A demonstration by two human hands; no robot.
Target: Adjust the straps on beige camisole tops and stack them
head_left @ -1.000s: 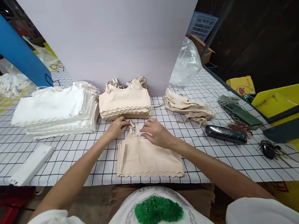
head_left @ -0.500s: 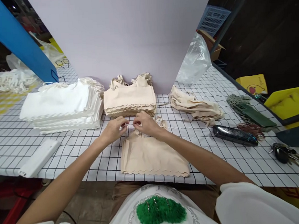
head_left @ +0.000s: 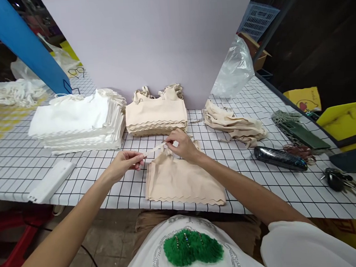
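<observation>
A beige camisole top (head_left: pixel 184 182) with a scalloped hem lies in front of me, several layers showing at its left side. One of its thin straps (head_left: pixel 155 149) is stretched between my hands. My left hand (head_left: pixel 126 164) pinches the strap's left end between thumb and fingers, just off the garment's upper left. Above the garment, my right hand (head_left: pixel 182 145) pinches the strap's other end. Behind my hands lies a neat stack of beige tops (head_left: pixel 156 112), straps bunched at its top. A taller stack of white tops (head_left: pixel 75 121) stands to its left.
Loose beige garments (head_left: pixel 232 123) lie crumpled at the right. Beyond them are a black patterned case (head_left: pixel 280 158), a green phone (head_left: pixel 304 136) and keys (head_left: pixel 338 180). A white power strip (head_left: pixel 52 181) sits front left. A pale panel (head_left: pixel 155 40) rises behind the stacks.
My left hand has moved left and down, drawing the strap out between my hands. My right hand has shifted slightly right. The camera view has tilted slightly.
</observation>
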